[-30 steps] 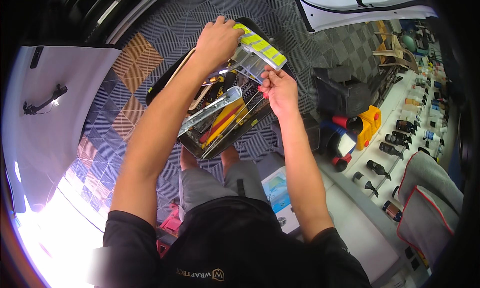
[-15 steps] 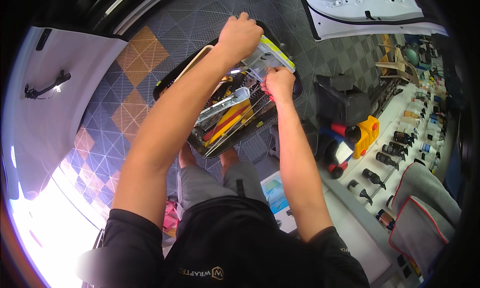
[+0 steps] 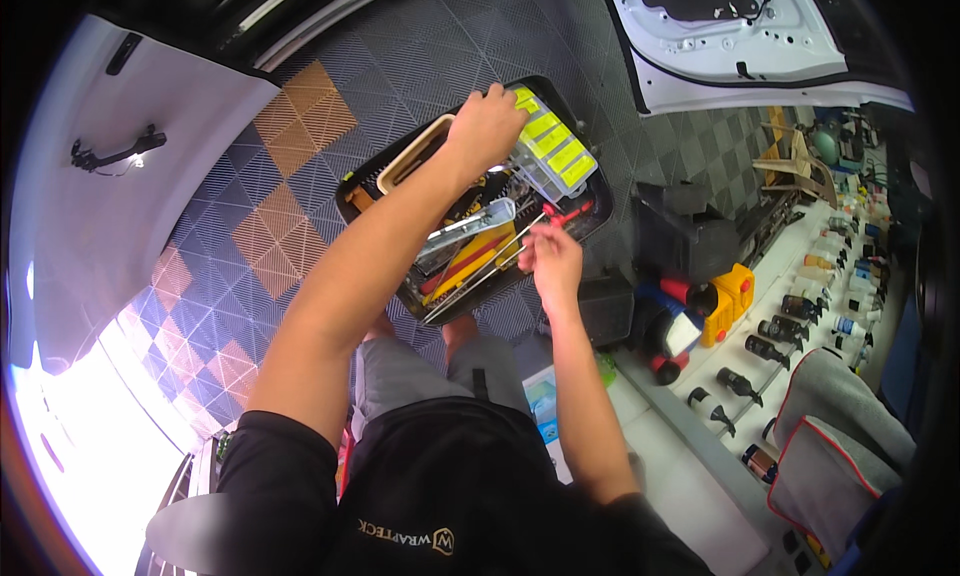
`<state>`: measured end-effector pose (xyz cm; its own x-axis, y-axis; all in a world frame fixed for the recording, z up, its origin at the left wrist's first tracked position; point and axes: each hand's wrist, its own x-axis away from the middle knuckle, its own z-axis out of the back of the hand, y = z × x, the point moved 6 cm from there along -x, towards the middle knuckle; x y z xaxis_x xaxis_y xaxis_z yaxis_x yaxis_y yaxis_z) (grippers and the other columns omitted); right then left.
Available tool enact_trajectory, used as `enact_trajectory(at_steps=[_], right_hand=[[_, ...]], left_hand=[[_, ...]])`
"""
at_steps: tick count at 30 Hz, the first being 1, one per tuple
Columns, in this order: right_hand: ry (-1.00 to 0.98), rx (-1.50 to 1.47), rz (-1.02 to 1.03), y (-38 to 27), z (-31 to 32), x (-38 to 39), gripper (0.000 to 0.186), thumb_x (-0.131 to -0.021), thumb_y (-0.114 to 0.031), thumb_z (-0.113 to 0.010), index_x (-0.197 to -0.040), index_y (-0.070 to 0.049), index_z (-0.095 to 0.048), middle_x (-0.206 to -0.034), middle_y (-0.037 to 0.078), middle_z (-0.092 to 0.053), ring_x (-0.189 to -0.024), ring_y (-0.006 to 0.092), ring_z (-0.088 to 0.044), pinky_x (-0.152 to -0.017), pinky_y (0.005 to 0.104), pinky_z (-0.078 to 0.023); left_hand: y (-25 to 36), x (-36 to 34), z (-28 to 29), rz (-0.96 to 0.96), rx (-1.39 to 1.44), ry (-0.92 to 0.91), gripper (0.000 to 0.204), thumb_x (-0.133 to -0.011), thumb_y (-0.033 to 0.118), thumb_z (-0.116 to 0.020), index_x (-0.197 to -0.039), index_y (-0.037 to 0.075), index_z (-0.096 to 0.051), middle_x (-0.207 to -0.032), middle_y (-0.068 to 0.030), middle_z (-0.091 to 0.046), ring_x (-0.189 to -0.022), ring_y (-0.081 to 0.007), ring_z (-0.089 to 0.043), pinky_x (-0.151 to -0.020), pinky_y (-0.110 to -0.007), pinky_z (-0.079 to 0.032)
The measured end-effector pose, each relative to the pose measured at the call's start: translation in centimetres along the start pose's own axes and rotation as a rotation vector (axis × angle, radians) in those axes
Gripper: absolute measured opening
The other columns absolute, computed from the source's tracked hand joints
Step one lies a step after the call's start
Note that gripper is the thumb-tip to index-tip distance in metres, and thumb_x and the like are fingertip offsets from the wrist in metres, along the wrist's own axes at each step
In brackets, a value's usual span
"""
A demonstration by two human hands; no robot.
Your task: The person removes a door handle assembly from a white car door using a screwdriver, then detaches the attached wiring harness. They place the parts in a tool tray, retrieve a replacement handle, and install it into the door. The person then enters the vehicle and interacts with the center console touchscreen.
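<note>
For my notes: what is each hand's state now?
Left hand: at the rectangular, clear plastic box with yellow labels; grip unclear.
Right hand: half curled near the slim red object; hold unclear.

Harsh white glare floods in far to lower left of black tool tray [image 3: 603,201], bleaching nearest floor tiles [image 3: 190,351]. Tray itself moderately lit, contents legible; right hand [image 3: 556,266] at its near side slightly soft. Fisheye bends straight edges well away from tray, outer rim sinking into black.
</note>
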<state>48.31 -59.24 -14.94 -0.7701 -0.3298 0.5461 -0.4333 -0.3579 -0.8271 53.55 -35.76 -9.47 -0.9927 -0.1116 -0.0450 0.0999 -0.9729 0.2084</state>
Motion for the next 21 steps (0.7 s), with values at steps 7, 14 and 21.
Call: enact_trajectory(at_steps=[7,14,21], right_hand=[[-0.123,-0.011,0.014,0.1,-1.0,7.4,0.018,-0.101,-0.006,-0.056,-0.113,0.002,-0.066,-0.087,0.009,-0.068,-0.064,0.0111,-0.061,-0.057,0.0254,-0.052],[-0.382,0.118,0.100,-5.0,-10.7,11.7,0.019,-0.102,-0.007,-0.055,-0.115,0.002,-0.066,-0.090,0.005,-0.068,-0.071,0.0079,-0.061,-0.065,0.0215,-0.049],[-0.461,0.101,0.177,-9.9,-27.0,14.8,0.021,-0.102,-0.007,-0.055,-0.118,0.003,-0.065,-0.094,0.006,-0.069,-0.077,0.0081,-0.061,-0.070,0.0217,-0.050]], left_hand=[[-3.2,13.2,7.2,0.359,0.447,0.310,0.027,-0.085,0.010,-0.066,-0.111,0.008,-0.070,-0.119,-0.0114,-0.066,-0.110,-0.0322,-0.061,-0.095,-0.042,-0.052],[-12.9,37.8,10.5,0.940,0.578,0.290,0.029,-0.089,0.017,-0.065,-0.115,0.006,-0.072,-0.113,-0.0148,-0.071,-0.109,-0.0326,-0.065,-0.096,-0.040,-0.051],[-30.9,53.1,8.1,1.326,0.687,0.324,0.031,-0.091,0.020,-0.063,-0.115,0.003,-0.072,-0.103,-0.0206,-0.074,-0.097,-0.0337,-0.072,-0.088,-0.039,-0.055]])
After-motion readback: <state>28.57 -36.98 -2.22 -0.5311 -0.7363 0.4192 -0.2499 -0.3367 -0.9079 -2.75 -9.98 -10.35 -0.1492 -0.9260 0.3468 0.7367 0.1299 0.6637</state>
